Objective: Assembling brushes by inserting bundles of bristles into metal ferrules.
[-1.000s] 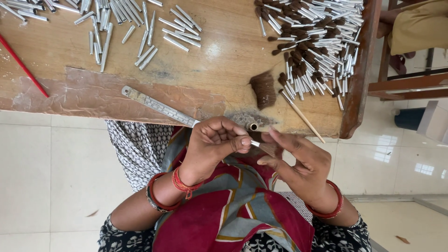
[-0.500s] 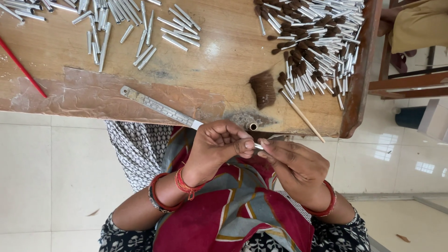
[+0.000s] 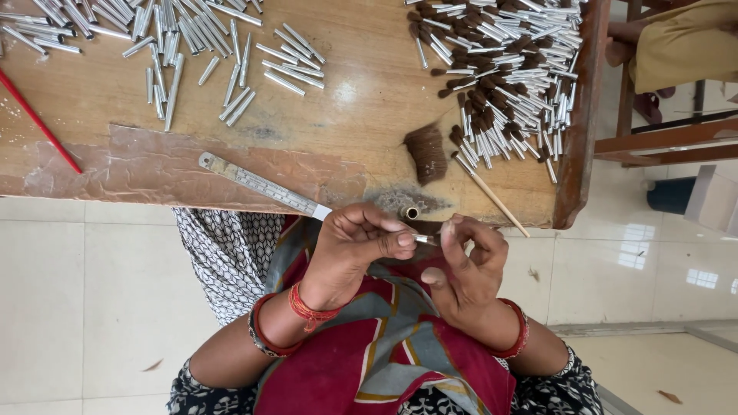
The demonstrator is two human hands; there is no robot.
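Note:
My left hand point(image 3: 355, 250) pinches a small silver metal tube point(image 3: 423, 240) between thumb and forefinger, just below the table edge and over my lap. My right hand point(image 3: 466, 267) meets it from the right, with its fingertips closed on the tube's other end, where a dark tuft seems to sit. On the wooden table point(image 3: 354, 100) above lie a loose bundle of brown hair point(image 3: 427, 152) and a short brass-coloured cylinder point(image 3: 411, 212) at the edge.
Several bare metal tubes point(image 3: 177, 46) are scattered at the table's top left. A heap of tubes with brown hair tips point(image 3: 503, 69) fills the top right. A metal ruler point(image 3: 261, 184), a thin wooden stick point(image 3: 492, 196) and a red stick point(image 3: 38, 123) lie nearby. Another person's foot point(image 3: 619, 52) rests by a wooden chair point(image 3: 661, 142).
My right hand has closed in toward my left and its fingers now grip the tube's end. Both hands have shifted slightly lower and to the right.

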